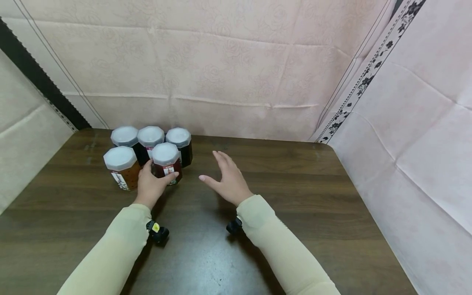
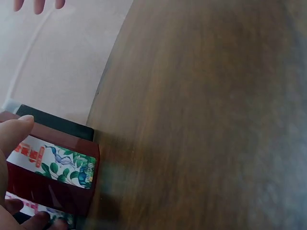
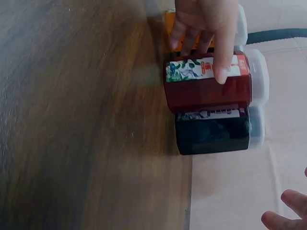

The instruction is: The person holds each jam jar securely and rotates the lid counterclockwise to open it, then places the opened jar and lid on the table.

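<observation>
My left hand (image 1: 150, 186) grips a jar (image 1: 166, 154) of dark red contents with a white eight-sided lid. The thumb lies across its printed label (image 2: 57, 163) in the left wrist view, and the other fingers reach round its left side. Just left of that hand stands a jar of orange-brown contents (image 1: 127, 174). A dark jar (image 3: 211, 134) is close behind the red one. To the right, my right hand (image 1: 231, 182) hovers over the table, fingers extended and thumb spread, holding nothing. Only its fingertips (image 3: 288, 197) show in the right wrist view.
Two more white-lidded jars, one at the back left (image 1: 124, 136) and one at the back middle (image 1: 150, 135), stand close together near the far edge. Pale patterned cloth (image 1: 221, 73) hangs behind the brown wooden table (image 1: 295, 180) and along both sides.
</observation>
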{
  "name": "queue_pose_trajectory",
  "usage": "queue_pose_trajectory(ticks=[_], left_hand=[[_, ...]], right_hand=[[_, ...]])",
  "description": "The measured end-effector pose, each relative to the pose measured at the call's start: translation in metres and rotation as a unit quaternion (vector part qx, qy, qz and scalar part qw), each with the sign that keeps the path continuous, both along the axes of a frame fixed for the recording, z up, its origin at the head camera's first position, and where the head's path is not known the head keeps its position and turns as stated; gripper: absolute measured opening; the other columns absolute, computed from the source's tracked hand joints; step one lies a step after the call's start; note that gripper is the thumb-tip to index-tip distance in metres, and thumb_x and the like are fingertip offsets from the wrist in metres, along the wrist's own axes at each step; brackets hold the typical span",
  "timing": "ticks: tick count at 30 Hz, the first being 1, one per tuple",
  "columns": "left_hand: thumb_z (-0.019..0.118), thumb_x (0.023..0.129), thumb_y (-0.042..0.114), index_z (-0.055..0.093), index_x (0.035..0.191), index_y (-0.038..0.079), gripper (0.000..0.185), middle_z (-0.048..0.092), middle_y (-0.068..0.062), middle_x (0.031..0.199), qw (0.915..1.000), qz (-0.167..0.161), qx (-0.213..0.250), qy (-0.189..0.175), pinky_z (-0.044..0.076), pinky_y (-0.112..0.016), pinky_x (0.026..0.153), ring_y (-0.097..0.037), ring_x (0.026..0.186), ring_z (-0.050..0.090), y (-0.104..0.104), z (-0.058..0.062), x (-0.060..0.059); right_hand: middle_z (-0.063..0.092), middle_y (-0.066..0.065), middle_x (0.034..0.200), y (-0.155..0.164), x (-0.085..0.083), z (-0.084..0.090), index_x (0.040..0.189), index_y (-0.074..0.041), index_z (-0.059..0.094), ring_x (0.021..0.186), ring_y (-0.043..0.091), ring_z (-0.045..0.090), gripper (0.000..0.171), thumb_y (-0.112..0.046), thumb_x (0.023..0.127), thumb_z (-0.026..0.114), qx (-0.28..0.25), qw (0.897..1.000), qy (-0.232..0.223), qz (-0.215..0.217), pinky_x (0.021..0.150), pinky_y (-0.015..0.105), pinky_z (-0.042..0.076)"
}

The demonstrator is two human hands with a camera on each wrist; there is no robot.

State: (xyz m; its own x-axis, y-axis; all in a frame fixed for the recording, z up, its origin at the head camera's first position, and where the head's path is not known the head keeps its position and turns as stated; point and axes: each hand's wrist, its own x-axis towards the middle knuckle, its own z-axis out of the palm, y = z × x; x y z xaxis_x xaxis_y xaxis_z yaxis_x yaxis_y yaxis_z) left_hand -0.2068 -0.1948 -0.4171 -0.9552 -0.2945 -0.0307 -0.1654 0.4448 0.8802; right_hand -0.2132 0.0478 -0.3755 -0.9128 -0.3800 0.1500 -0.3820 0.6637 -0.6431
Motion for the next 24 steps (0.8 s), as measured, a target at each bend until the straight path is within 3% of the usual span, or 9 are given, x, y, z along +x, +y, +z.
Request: queue_pose_trajectory(ticks=[8, 17, 24], left_hand=[[0.072, 0.086, 0.033, 0.016, 0.153, 0.005, 0.092, 0.026, -0.023, 0.153, 0.9995, 0.008, 0.029, 0.011, 0.026, -0.056, 0.111, -0.041, 0.138, 0.029, 0.002, -0.003, -0.005], [0.075, 0.085, 0.029, 0.025, 0.149, 0.003, 0.086, 0.037, -0.022, 0.147, 0.9989, -0.007, 0.031, 0.034, 0.029, -0.055, 0.111, -0.040, 0.133, 0.037, 0.004, -0.008, -0.010], [0.074, 0.085, 0.028, 0.024, 0.149, 0.002, 0.085, 0.036, -0.023, 0.148, 0.9990, -0.006, 0.030, 0.032, 0.029, -0.055, 0.111, -0.040, 0.134, 0.036, 0.003, -0.008, -0.010]], right_hand=[[0.023, 0.001, 0.159, -0.013, 0.001, 0.002, 0.154, -0.024, 0.023, 0.144, 0.024, 0.025, 0.085, -0.063, 0.087, 0.057, 0.022, 1.000, 0.004, 0.019, 0.113, 0.054, 0.026], [0.025, 0.001, 0.158, -0.025, 0.001, 0.001, 0.154, -0.023, 0.024, 0.143, 0.023, 0.027, 0.083, -0.059, 0.088, 0.059, 0.030, 0.999, 0.004, 0.029, 0.113, 0.053, 0.027], [0.025, 0.001, 0.158, -0.032, 0.000, 0.000, 0.154, -0.024, 0.024, 0.143, 0.023, 0.027, 0.082, -0.058, 0.088, 0.059, 0.030, 0.999, -0.003, 0.027, 0.113, 0.053, 0.027]])
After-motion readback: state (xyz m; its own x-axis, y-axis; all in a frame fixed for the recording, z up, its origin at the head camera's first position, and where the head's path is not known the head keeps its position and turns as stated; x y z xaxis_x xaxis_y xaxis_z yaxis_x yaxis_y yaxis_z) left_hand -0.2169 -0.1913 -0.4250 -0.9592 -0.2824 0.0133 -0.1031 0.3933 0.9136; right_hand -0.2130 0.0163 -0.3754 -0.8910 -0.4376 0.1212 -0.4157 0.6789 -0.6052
